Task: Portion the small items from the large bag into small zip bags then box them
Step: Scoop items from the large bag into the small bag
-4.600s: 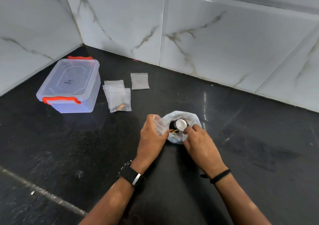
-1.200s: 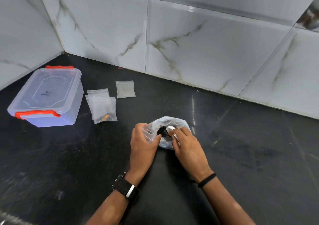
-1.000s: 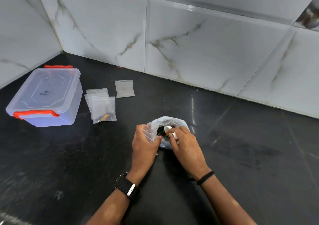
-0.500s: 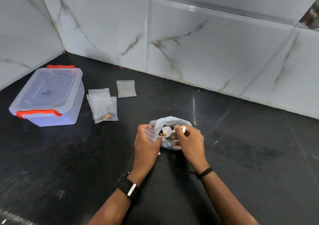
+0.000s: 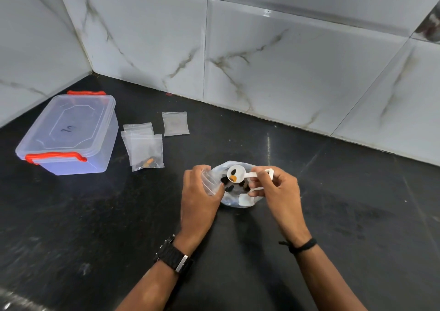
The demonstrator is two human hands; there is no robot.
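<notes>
White scoop [image 5: 236,174] pinched by right hand [image 5: 279,191]; left hand [image 5: 198,198] grips small zip bag [image 5: 210,183].

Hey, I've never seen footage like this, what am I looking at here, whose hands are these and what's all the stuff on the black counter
No machine here: a person wears a camera on their head, looking down at their own two hands, so this single view is what they see. The right hand pinches the handle of a small white scoop carrying a few dark and orange pieces over the large bag. The left hand holds a small zip bag open beside it. On the black counter, further left, lie more small zip bags, one with a few pieces inside, another empty bag apart, and a clear lidded box with red clips for the finished bags.
</notes>
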